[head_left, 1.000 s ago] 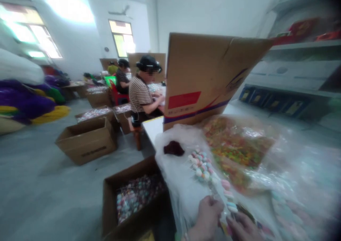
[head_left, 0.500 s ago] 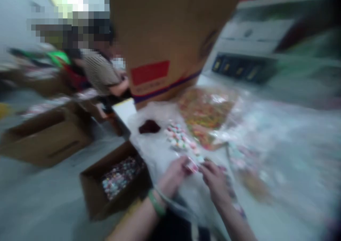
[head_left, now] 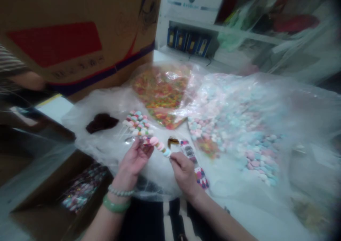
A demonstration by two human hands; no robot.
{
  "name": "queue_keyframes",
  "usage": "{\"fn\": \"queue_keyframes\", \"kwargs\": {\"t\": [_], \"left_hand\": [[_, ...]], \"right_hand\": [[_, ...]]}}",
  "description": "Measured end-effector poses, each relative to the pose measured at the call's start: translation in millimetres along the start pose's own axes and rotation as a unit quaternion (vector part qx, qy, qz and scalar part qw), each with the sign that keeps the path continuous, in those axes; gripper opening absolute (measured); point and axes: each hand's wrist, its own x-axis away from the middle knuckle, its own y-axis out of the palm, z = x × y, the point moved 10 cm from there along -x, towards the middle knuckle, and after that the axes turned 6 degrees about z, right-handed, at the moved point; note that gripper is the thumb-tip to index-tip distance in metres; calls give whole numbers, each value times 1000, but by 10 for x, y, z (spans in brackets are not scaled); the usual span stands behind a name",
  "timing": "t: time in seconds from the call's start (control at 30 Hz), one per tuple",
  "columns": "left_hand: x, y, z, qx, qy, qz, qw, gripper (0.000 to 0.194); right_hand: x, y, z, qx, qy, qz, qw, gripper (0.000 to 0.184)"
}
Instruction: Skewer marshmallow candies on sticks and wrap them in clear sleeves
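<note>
A skewer of pastel candies (head_left: 159,146) is held between both my hands above the plastic-covered table. My left hand (head_left: 134,159), with bead and green bangles at the wrist, pinches its upper end. My right hand (head_left: 182,170) is closed on its lower end. Just beyond lies a small pile of finished candy skewers (head_left: 138,126). A strip of printed wrappers (head_left: 192,158) lies by my right hand.
A big clear bag of pink and blue candies (head_left: 239,134) fills the right. A bag of orange-yellow sweets (head_left: 161,92) sits behind. A tall cardboard box (head_left: 77,38) stands at left; an open carton of packed candies (head_left: 80,191) is below the table edge. A dark lump (head_left: 101,122) lies left.
My head has tilted down from the room to the table. My hands, low at the edge before, now hold the skewer in the middle of the view.
</note>
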Motion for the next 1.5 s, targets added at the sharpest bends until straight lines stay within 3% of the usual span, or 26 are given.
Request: {"fn": "queue_keyframes", "kwargs": {"t": [0.33,0.43,0.73,0.93,1.07,1.17,1.3,1.37,1.43,1.5], "left_hand": [[-38,-35,8,3,-21,-53,998,30],[-40,-35,-11,3,-35,-65,997,31],[-44,-58,-38,24,-49,-56,997,24],[-10,-11,-27,25,-36,-71,996,24],[29,19,17,-38,17,-54,998,25],[73,23,106,-102,95,-26,990,16],[113,79,91,-182,127,-34,975,15],[97,78,40,-178,107,-40,977,19],[67,48,8,-148,91,-39,984,21],[37,12,3,-122,91,-41,987,18]], "right_hand": [[12,13,199,-56,112,-7,992,14],[18,-2,222,-56,119,0,991,13],[28,-38,-6,13,-17,-7,1000,19],[86,-28,-116,160,-154,-19,975,33],[133,-33,-25,181,-154,-19,971,33],[160,-4,17,165,-132,-37,977,30],[133,53,63,100,-53,-62,992,26],[119,96,220,19,64,-69,995,18],[198,205,465,-91,229,-80,966,8],[328,334,629,-185,358,-85,911,6]]}}
